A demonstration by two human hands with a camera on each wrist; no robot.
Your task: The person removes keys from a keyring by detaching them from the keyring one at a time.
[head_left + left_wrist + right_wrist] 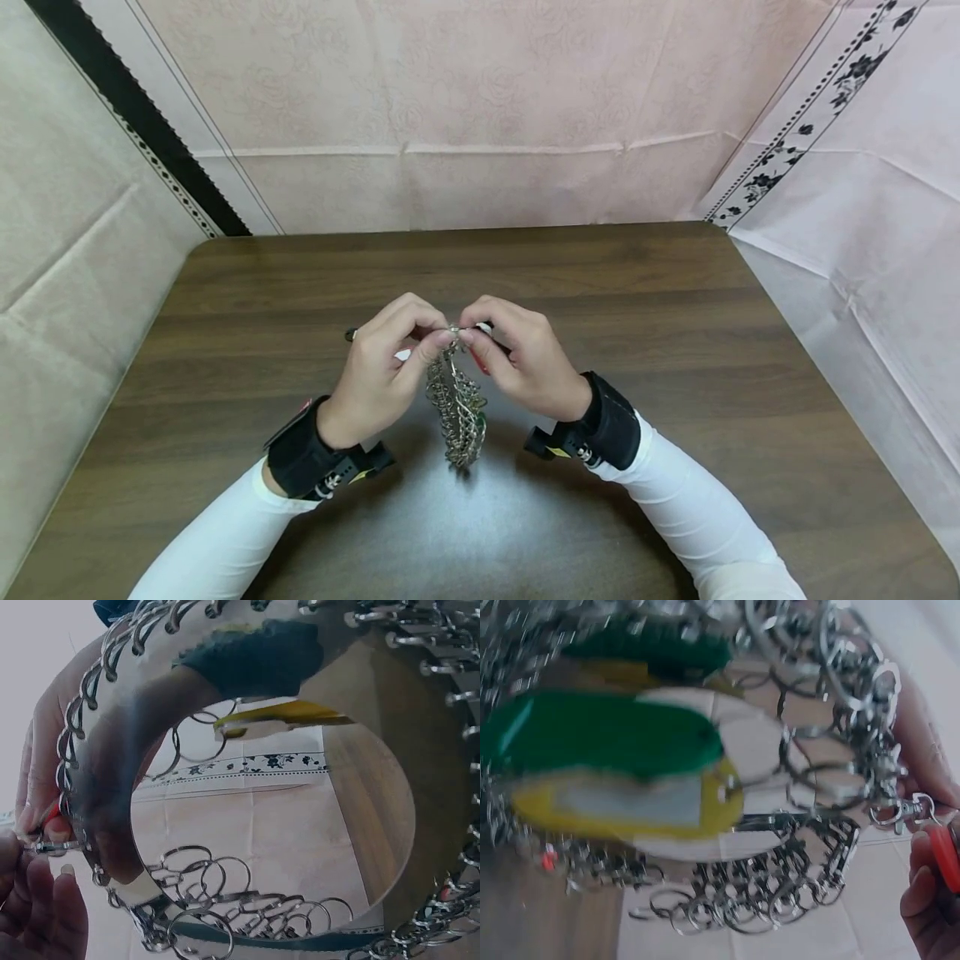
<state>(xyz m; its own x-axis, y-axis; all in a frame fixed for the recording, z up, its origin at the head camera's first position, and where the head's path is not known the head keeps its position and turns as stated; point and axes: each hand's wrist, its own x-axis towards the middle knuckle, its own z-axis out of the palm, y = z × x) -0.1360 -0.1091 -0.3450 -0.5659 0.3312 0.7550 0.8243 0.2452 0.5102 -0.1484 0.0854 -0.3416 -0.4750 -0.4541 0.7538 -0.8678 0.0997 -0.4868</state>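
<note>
A bunch of metal key rings (459,408), strung around a shiny flat steel hoop (109,776), hangs below my two hands over the table. My left hand (382,367) pinches at the top of the bunch. Facing it, my right hand (528,354) pinches close by, the fingertips nearly meeting. A small swivel clasp (915,810) sits at the right fingers. Between those fingers is a red and black object (946,855), mostly hidden; its kind I cannot tell. Green (607,735) and yellow (622,806) key tags hang among the rings.
The brown wooden table (225,400) lies beneath the hands. Pale patterned cloth (510,100) stands behind it, with white cloth (862,292) along the right side. Black bands with camera mounts (615,425) wrap both wrists.
</note>
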